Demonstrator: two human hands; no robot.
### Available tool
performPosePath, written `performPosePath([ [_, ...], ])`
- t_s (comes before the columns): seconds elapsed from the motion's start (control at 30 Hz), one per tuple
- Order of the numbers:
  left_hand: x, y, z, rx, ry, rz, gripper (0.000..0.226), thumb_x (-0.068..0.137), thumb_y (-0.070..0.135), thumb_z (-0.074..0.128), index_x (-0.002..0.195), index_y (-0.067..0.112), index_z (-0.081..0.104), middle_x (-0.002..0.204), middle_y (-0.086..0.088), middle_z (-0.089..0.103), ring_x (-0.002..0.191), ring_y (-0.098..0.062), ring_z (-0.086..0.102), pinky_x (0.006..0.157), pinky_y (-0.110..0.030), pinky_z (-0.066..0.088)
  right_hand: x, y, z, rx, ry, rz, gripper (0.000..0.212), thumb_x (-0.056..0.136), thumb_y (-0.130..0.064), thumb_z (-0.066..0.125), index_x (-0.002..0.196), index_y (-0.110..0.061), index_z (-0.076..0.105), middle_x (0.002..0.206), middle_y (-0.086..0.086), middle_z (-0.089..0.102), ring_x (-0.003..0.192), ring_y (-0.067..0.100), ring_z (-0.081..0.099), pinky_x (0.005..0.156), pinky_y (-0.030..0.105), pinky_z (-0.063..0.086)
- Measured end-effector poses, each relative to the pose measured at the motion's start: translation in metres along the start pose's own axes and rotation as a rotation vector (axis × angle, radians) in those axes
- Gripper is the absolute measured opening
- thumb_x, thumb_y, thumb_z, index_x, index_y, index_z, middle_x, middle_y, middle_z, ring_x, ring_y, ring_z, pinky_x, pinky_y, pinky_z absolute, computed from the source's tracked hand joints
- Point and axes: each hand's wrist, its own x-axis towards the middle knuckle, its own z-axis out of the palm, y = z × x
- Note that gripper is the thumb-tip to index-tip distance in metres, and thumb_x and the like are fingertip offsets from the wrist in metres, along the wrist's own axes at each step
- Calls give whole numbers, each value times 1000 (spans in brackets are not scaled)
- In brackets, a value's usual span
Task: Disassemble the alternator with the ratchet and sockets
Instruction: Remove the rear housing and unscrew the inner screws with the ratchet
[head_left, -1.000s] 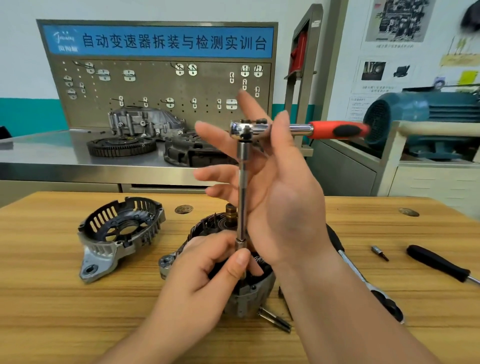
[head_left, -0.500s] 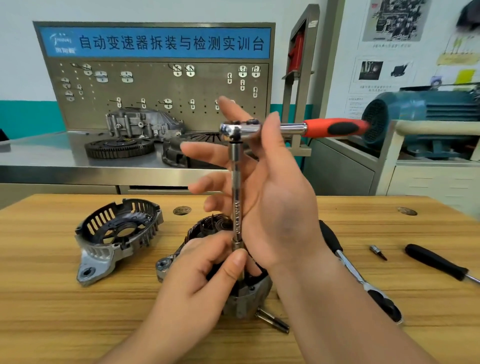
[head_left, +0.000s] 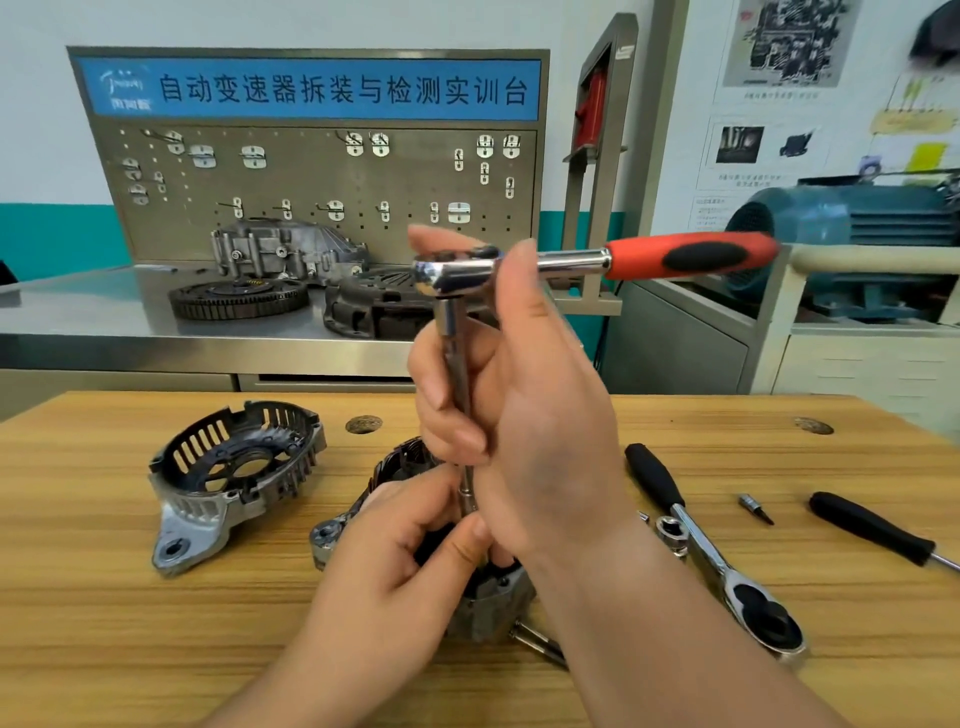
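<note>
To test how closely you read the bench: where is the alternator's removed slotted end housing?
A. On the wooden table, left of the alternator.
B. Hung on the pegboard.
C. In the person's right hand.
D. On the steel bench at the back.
A: the end housing lies on the wooden table, left of the alternator and apart from it; the left hand and right hand both grip the extension bar.

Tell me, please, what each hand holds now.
Left hand: pinches the lower end of the extension bar.
Right hand: grips the extension bar below the ratchet.
</note>
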Motion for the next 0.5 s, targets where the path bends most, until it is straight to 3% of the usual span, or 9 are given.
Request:
performPosePath([
  [0.07, 0, 0, -1, 76, -7, 25, 22, 85, 42, 47, 88, 23, 58, 73, 17, 64, 68, 1, 57, 66, -15, 41, 2, 1, -5, 26, 27, 57, 69, 85, -56, 39, 114, 5, 53, 52, 1, 38, 36, 7, 23, 37, 18, 18],
  [0.2, 1, 0, -2, 70, -15, 22, 24, 84, 41, 46, 89, 22, 59, 73, 14, 66, 68, 0, 57, 68, -15, 41, 0, 2, -1, 42, 43, -39, 44, 88, -49, 43, 124, -28, 57, 57, -1, 44, 38, 6, 27, 37, 19, 21],
  [0.27, 2, 0, -2, 43, -6, 16, 26, 81, 41, 48, 88, 19, 60, 72, 10, 67, 66, 0, 58, 68, -17, 43, -2, 3, 3, 3, 30, -115, 32, 92, -41, 46, 122, -36, 57, 61, 1, 46, 39, 5, 30, 38, 15, 25],
  [0.37, 2, 0, -1, 48, 8, 16, 27, 79, 42, 50, 84, 18, 59, 67, 8, 65, 63, -2, 56, 65, -17, 42, -1, 2, 7, -14, -4, -139, 29, 93, -33, 47, 120, -32, 57, 62, 6, 43, 40, 3, 30, 38, 13, 27],
  [0.5, 1, 0, -1, 53, -13, 38, 25, 82, 43, 49, 90, 22, 60, 69, 18, 65, 66, 2, 56, 67, -16, 43, -1, -1, 2, 59, -13, -50, 43, 85, -50, 44, 117, -28, 61, 55, 0, 43, 38, 7, 26, 38, 18, 21],
])
